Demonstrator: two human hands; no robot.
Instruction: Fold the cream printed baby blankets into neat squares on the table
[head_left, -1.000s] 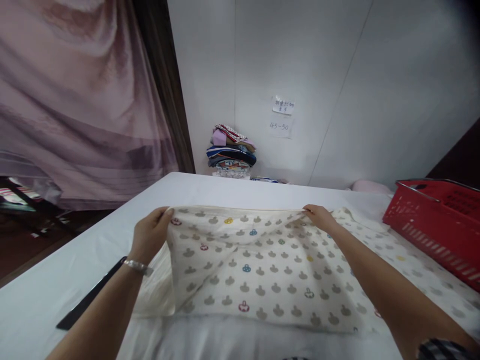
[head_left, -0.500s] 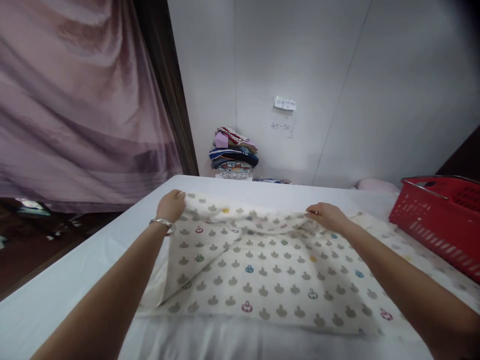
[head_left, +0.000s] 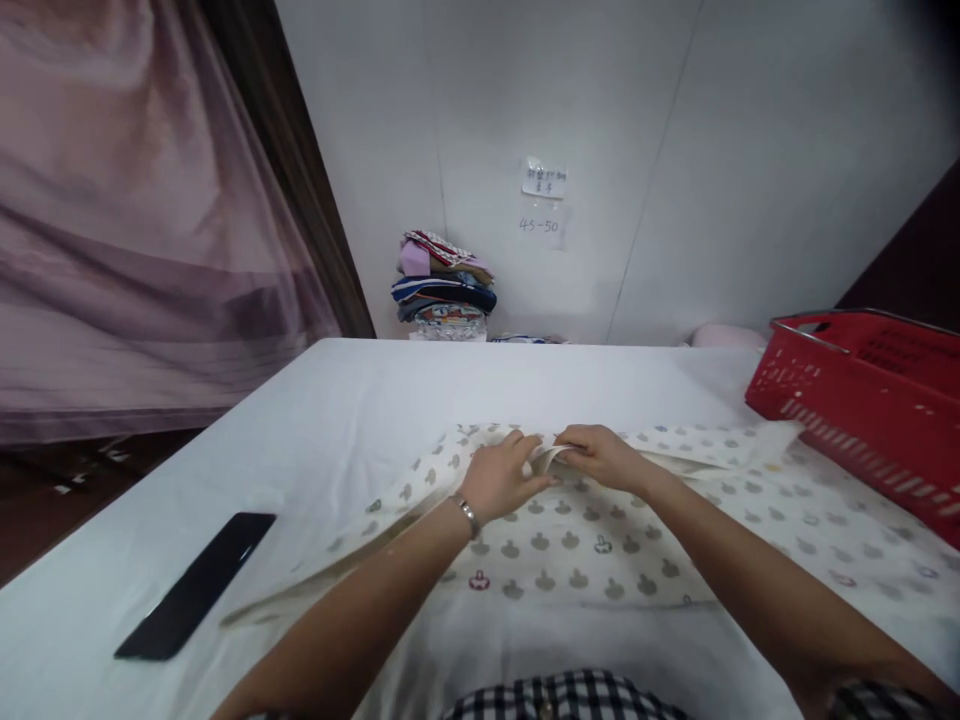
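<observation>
A cream cloth (head_left: 570,560) printed with grey mushroom-like shapes and a few coloured ones lies spread over the white table. Its upper edge is bunched and lifted between my two hands near the middle. My right hand (head_left: 600,457) is closed, pinching that raised edge. Close beside it, my left hand (head_left: 504,477) rests against the cloth with thumb and fingers apart around the fold. The cloth slopes away toward the lower left, partly hidden behind my left forearm.
A red plastic basket (head_left: 862,400) stands at the table's right side, by more of the printed cloth. A black flat rectangular object (head_left: 199,585) lies at left on the white table (head_left: 360,400). Folded fabrics (head_left: 444,290) are stacked by the wall. A pink curtain (head_left: 135,200) hangs left.
My hands have come together from wide apart, the left one moving right and letting the cloth's left corner go. That side has dropped toward the lower left. The view has shifted slightly.
</observation>
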